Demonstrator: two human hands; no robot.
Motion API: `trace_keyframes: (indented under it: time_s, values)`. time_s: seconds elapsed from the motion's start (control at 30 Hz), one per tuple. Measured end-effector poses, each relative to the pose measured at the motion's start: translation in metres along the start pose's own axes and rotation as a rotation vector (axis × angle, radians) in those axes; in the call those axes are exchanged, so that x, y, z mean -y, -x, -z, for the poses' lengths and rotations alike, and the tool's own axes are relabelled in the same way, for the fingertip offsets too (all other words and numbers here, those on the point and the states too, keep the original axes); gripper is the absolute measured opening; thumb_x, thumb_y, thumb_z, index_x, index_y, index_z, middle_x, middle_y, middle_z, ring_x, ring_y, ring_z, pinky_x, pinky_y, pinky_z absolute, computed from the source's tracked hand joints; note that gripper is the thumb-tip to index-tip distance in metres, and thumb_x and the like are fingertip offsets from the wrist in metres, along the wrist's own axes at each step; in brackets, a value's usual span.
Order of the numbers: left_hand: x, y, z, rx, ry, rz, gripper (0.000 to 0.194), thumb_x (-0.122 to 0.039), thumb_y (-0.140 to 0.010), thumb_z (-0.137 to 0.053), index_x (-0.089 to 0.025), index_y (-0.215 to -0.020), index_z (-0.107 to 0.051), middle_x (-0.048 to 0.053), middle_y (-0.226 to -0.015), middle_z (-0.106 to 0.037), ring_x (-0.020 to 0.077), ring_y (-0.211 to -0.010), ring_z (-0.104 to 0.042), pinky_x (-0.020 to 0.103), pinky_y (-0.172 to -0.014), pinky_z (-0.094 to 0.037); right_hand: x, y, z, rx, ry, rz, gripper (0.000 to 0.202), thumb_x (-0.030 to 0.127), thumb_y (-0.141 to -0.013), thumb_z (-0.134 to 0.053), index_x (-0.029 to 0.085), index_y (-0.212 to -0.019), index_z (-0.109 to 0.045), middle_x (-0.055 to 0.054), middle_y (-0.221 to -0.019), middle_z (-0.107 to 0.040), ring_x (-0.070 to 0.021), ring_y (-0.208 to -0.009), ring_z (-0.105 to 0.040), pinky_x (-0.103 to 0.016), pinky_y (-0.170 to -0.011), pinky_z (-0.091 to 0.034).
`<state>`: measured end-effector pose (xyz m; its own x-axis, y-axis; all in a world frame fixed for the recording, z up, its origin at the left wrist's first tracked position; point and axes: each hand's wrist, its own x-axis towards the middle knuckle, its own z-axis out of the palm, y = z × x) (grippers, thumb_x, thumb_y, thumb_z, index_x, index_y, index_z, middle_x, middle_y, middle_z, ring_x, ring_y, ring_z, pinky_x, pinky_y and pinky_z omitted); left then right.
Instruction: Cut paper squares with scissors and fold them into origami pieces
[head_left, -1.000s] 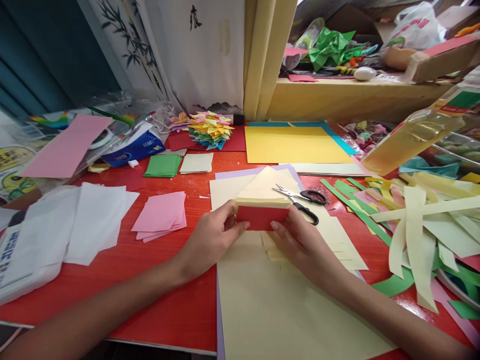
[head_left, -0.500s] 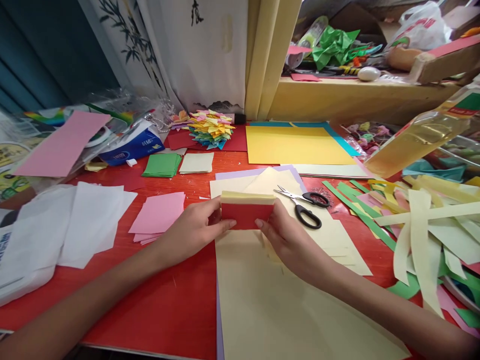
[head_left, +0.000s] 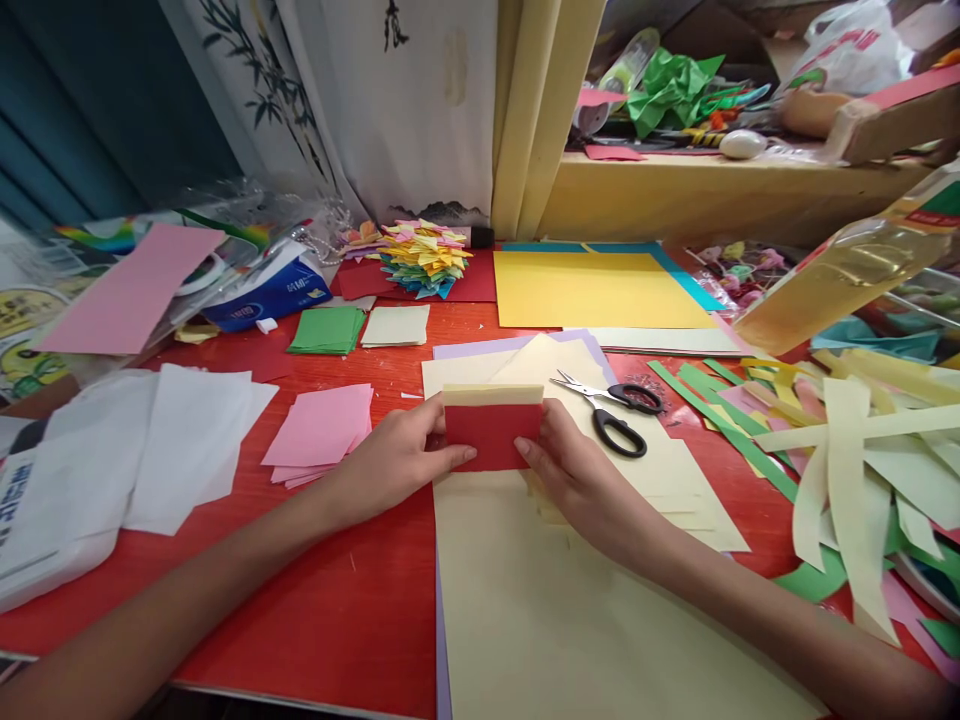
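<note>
Here, a red paper piece [head_left: 495,435], with cream paper [head_left: 495,395] showing above its top edge, is pinched at opposite sides by the left hand [head_left: 397,445] and right hand [head_left: 574,455], apparently so that it is kept upright and level over the cream sheets [head_left: 517,590]. Scissors [head_left: 598,394] are placed open beside the right hand, seemingly within easy reach, while pink squares [head_left: 319,425] are stacked leftward, well apart from the heaped offcuts [head_left: 840,480].

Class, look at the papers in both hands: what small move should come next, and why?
Probably level the edges: the left hand and right hand hold the red paper at its sides, while pale yellow paper shows above its top edge.
</note>
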<state>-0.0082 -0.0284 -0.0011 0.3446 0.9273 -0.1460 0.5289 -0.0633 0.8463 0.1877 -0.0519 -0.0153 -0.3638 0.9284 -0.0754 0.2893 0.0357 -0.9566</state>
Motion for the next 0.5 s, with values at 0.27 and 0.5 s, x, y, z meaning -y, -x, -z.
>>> trace_keyframes:
  time_s: [0.27,0.5]
  values:
    - [-0.0004,0.0007,0.0018,0.055,-0.066,-0.022,0.021,-0.040,-0.079,-0.051,-0.023,-0.079,-0.064,0.001,-0.075,-0.068,0.0183,-0.065,-0.061,0.026,-0.052,-0.040,0.0010,0.0001,-0.0001,-0.003,0.049,-0.001,0.010,0.031,-0.091,-0.032,0.025,-0.096,-0.038,0.000,-0.068,-0.053,-0.0189,-0.072,-0.057,-0.035,-0.068,-0.047]
    - [0.0013,-0.0002,0.0008,0.081,-0.077,-0.047,0.021,-0.034,-0.079,-0.048,-0.022,-0.079,-0.066,0.001,-0.078,-0.069,0.0179,-0.067,-0.060,0.025,-0.053,-0.041,0.0015,0.0000,-0.0009,-0.003,0.056,-0.018,0.007,0.030,-0.090,-0.033,0.024,-0.088,-0.035,0.001,-0.065,-0.049,-0.0222,-0.087,-0.056,-0.036,-0.070,-0.046]
